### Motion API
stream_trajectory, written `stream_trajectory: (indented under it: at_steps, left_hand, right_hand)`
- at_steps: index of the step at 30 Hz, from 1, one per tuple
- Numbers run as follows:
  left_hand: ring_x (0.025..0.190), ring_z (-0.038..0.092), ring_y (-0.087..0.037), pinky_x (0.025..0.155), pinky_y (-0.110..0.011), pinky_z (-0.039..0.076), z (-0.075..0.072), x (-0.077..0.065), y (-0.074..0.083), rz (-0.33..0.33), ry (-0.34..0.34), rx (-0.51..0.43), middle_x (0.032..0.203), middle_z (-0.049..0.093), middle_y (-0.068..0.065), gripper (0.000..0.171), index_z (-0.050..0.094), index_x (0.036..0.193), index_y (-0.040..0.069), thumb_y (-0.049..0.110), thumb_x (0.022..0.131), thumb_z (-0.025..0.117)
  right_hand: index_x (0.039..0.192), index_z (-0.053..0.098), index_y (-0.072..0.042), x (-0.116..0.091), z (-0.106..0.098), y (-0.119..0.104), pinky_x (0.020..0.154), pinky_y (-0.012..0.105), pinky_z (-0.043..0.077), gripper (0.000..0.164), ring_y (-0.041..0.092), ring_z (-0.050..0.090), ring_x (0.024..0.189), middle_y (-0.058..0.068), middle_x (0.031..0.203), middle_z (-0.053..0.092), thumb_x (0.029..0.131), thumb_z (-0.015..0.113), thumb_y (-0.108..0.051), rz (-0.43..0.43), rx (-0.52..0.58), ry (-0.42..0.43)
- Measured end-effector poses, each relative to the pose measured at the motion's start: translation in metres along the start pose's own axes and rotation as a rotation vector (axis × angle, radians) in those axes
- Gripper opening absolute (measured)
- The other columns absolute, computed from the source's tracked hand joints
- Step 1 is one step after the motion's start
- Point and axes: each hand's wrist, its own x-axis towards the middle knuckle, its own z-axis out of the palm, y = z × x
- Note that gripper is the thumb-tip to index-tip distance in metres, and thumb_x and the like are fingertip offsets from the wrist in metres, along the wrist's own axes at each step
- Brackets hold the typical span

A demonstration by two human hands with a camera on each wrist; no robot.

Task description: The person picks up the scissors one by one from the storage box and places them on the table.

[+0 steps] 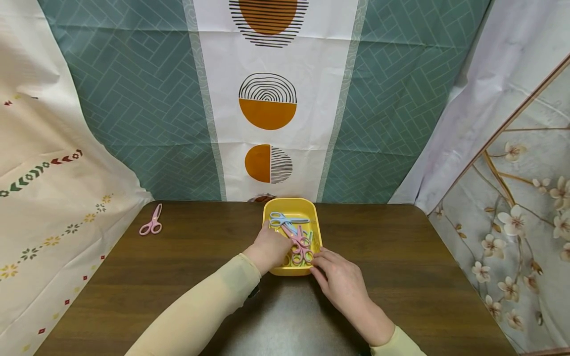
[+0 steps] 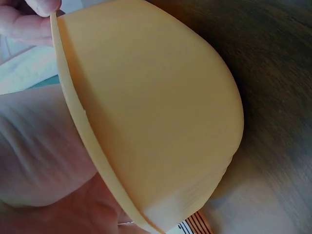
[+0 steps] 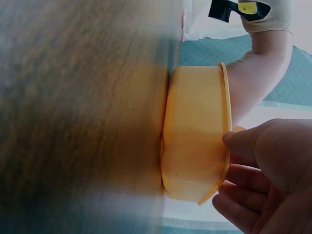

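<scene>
A yellow plastic bin (image 1: 291,271) at the table's back middle holds several children's scissors. Blue scissors (image 1: 299,220) lie across its far part; pink scissors (image 1: 296,238) pile up nearer the front. My left hand (image 1: 271,247) reaches over the left rim into the bin, touching or close to the pink scissors. Its fingertips are hidden, and the left wrist view shows mostly the bin's outer wall (image 2: 146,107). With thumb outside and fingers past the rim, my right hand (image 3: 273,170) grips the bin's near right corner.
One pair of pink scissors (image 1: 153,220) lies apart on the brown wooden table (image 1: 200,232), at the back left. A patterned curtain (image 1: 307,163) hangs behind the table's back edge. Pale cloths hang at both sides.
</scene>
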Motion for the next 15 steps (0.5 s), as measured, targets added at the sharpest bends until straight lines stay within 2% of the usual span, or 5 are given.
stream_trajectory:
  at_steps: [6,10,13,15]
  left_hand:
    - [0.107,0.078,-0.029,0.127,-0.07,0.025,0.0007,0.0014,-0.0022,0.014,-0.026,-0.054,0.092,0.082,0.001,0.024,0.079,0.118,0.025,0.02,0.095,0.085]
    - [0.112,0.078,-0.025,0.126,-0.075,0.019,0.0007,0.0023,-0.0017,0.012,-0.053,-0.081,0.099,0.083,0.002,0.033,0.077,0.128,0.025,0.018,0.096,0.083]
    - [0.116,0.076,-0.025,0.126,-0.075,0.02,-0.0001,0.0021,-0.0013,0.011,-0.06,-0.084,0.108,0.083,-0.001,0.039,0.076,0.134,0.025,0.015,0.097,0.081]
    - [0.114,0.076,-0.025,0.126,-0.073,0.022,0.0,0.0023,-0.0012,0.011,-0.056,-0.081,0.107,0.082,-0.002,0.038,0.077,0.132,0.024,0.014,0.096,0.082]
  right_hand:
    - [0.107,0.085,-0.017,0.0004,0.0003,0.0,0.098,0.049,0.062,0.014,0.023,0.072,0.128,0.0,0.121,0.081,0.096,0.089,-0.026,0.015,0.001,-0.019]
    - [0.107,0.085,-0.017,0.0006,-0.0001,-0.0002,0.099,0.049,0.061,0.015,0.023,0.072,0.128,0.0,0.122,0.081,0.097,0.089,-0.027,0.02,0.004,-0.025]
    - [0.107,0.085,-0.017,0.0005,-0.0005,-0.0001,0.099,0.049,0.061,0.014,0.023,0.072,0.129,0.0,0.122,0.081,0.097,0.089,-0.027,0.021,0.004,-0.027]
    - [0.107,0.085,-0.018,0.0004,-0.0007,0.0,0.099,0.049,0.061,0.015,0.023,0.072,0.129,0.0,0.122,0.08,0.097,0.089,-0.027,0.022,0.005,-0.028]
